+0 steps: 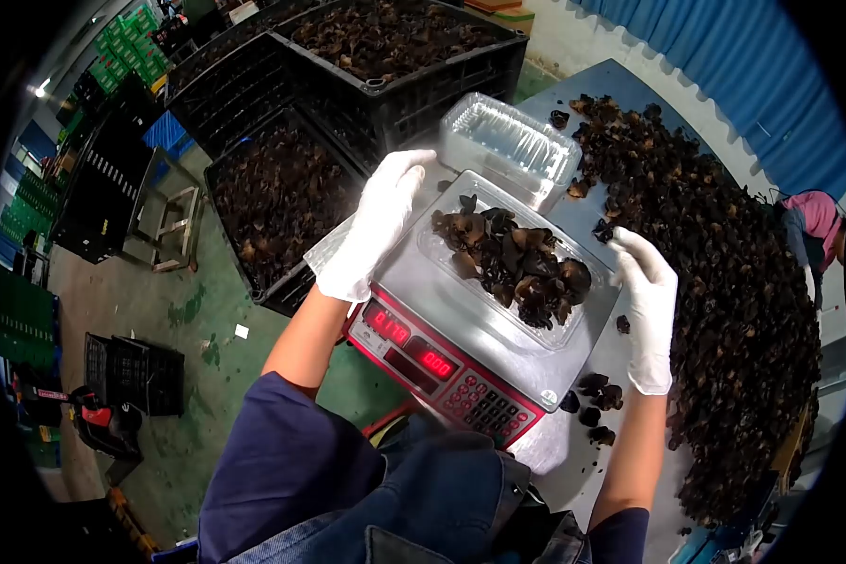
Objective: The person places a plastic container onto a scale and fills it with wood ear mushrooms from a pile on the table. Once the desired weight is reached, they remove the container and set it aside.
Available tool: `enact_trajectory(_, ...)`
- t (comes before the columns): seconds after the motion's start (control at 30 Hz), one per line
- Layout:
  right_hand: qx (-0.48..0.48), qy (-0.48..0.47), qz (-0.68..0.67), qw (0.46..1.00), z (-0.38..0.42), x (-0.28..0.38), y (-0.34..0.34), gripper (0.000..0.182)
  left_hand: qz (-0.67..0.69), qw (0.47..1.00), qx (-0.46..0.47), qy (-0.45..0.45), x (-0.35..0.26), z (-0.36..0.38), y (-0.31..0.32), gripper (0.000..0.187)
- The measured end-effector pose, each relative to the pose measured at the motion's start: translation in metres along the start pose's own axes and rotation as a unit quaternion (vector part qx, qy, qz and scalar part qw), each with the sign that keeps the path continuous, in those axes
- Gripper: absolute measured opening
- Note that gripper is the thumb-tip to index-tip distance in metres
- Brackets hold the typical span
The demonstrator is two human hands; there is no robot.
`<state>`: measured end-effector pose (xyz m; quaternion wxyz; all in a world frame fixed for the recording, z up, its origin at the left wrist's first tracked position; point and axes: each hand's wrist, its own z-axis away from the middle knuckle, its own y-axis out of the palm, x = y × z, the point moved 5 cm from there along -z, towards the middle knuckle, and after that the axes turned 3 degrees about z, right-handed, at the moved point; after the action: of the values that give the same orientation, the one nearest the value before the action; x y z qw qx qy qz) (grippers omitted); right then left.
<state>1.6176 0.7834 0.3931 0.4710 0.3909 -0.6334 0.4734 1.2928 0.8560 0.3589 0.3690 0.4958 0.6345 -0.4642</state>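
A clear plastic tray (430, 252) holding dark wood ear mushrooms (526, 263) rests on the steel plate of a red-edged digital scale (414, 352), whose red display is lit. My left hand (371, 226), in a white glove, is raised at the tray's left corner, thumb and fingers slightly apart. On the tray's right side, my gloved right hand (649, 305) hovers with fingers bent and thumb apart from them. A dark mushroom piece lies beside its fingertips. Behind the scale sits a stack of clear plastic trays (512, 141).
A large heap of wood ear (733, 310) covers the table's right side, with loose pieces (600, 390) beside the scale. Black crates (404, 89) full of mushrooms stand at left and back. A person (808, 226) bends at the far right.
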Motion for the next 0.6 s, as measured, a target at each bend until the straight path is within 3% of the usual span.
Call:
enact_trajectory(0.13, -0.087, -0.057, 0.100, 0.990, -0.001, -0.046, -0.043, 0.031, -0.002, 1.000, 0.002, -0.015, 0.010, -0.002, -0.002, 0.033)
enact_trajectory(0.17, -0.070, -0.030, 0.130, 0.989, 0.003, -0.056, -0.047, 0.040, -0.009, 1.000, 0.013, -0.026, 0.014, -0.003, 0.003, 0.034)
enact_trajectory(0.23, -0.089, -0.042, 0.116, 0.988, 0.015, -0.066, -0.037, 0.045, 0.013, 0.997, 0.031, -0.072, 0.015, -0.001, 0.014, 0.036)
enact_trajectory(0.27, -0.115, -0.057, 0.106, 0.986, 0.021, -0.071, -0.035, 0.051, 0.013, 0.998, 0.048, -0.042, 0.024, 0.000, 0.019, 0.039)
enact_trajectory(0.33, -0.107, -0.043, 0.243, 0.963, 0.027, -0.085, -0.030, 0.061, 0.076, 0.984, 0.081, -0.141, 0.021, 0.005, 0.034, 0.043)
enact_trajectory(0.6, -0.110, 0.110, 0.079, 0.985, 0.065, -0.113, -0.009, 0.075, -0.088, 0.990, 0.083, -0.076, 0.020, 0.024, 0.060, 0.046)
